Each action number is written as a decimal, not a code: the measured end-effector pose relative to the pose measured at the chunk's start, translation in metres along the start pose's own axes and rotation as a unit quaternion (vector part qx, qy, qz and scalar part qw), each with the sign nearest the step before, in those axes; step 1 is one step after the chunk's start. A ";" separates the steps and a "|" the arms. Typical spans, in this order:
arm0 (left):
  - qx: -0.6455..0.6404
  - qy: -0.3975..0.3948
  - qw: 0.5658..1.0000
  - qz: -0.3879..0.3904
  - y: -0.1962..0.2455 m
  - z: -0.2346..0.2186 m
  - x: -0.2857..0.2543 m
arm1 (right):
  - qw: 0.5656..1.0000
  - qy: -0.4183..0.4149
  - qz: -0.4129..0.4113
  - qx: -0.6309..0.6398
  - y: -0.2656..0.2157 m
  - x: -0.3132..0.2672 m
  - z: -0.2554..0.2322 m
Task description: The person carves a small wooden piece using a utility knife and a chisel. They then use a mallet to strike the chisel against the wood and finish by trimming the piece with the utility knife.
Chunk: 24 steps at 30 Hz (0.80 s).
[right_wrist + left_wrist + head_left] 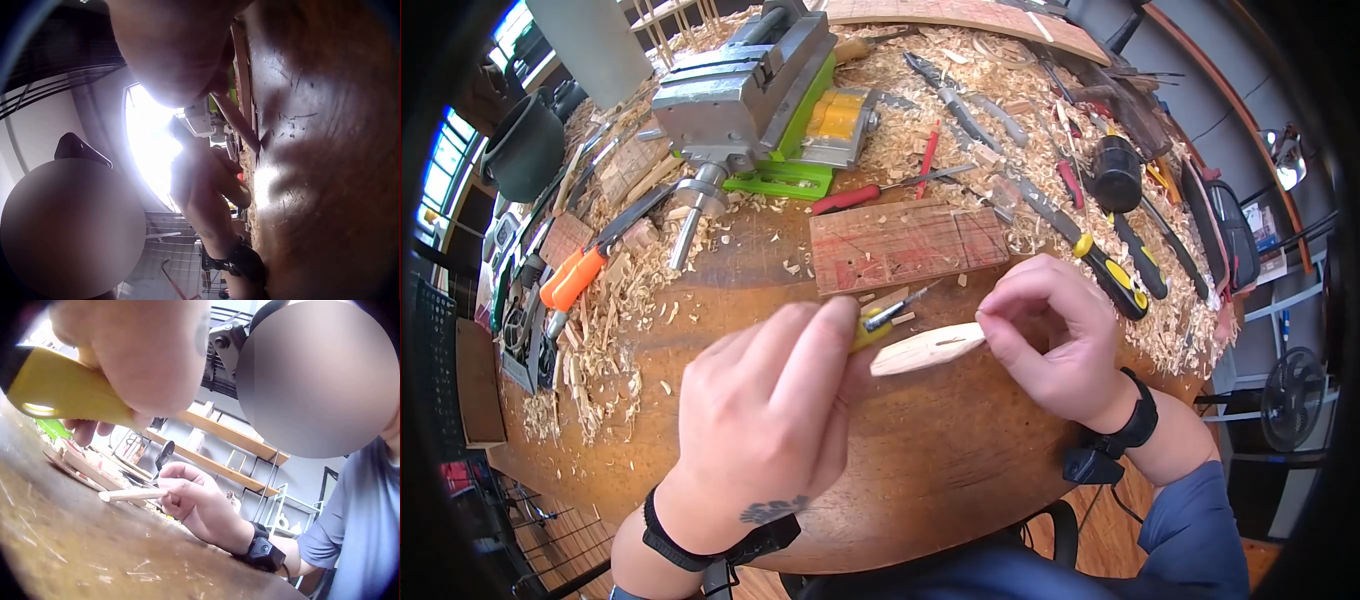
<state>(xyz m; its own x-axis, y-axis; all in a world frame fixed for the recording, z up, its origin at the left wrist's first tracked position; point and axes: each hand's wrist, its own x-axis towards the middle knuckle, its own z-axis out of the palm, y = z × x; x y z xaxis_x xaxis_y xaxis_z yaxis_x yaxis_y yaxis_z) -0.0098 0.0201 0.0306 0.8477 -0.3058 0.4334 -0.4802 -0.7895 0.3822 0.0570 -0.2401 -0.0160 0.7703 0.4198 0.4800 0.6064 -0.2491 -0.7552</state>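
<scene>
My left hand (765, 400) grips a yellow-handled knife (868, 332). Its thin metal blade points up and to the right, past the fingers. The thick yellow handle (69, 390) shows large in the left wrist view. Between finger and thumb, my right hand (1060, 335) pinches one end of a pale whittled wood piece (925, 350). That piece is slim, tapers toward the pinched end and has a small dark slot or mark on its face. Its other end lies close beside the left fingers, below the blade. Both hands are over the front part of the wooden table (940, 470).
A reddish wood block (905, 248) lies just beyond the hands. Behind it are a metal vise (730, 100) and a red-handled screwdriver (847, 199). Orange-handled tools (575, 275) lie left; a yellow-black handled tool (1115, 280) and a black mallet (1117, 172) lie right among shavings.
</scene>
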 end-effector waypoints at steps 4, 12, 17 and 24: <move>0.078 -0.002 0.997 -0.012 -0.006 0.001 0.003 | 1.000 -0.007 0.016 0.002 0.001 -0.001 0.002; 0.134 -0.022 0.990 -0.039 -0.006 -0.004 0.002 | 0.993 -0.098 0.041 -0.049 -0.006 0.001 -0.001; 0.091 -0.020 0.995 -0.032 -0.011 -0.013 0.007 | 0.993 -0.102 0.009 -0.056 -0.001 0.000 0.000; 0.158 -0.121 0.980 -0.025 0.008 -0.035 0.015 | 0.992 -0.114 -0.024 -0.045 0.008 -0.002 0.001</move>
<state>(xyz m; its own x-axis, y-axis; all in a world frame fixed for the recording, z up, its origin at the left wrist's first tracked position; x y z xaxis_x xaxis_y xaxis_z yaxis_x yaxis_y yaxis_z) -0.0087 0.0279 0.0692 0.9154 -0.3489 0.2006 -0.3751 -0.9204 0.1107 0.0603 -0.2422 -0.0235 0.6817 0.6167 0.3937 0.6646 -0.2970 -0.6856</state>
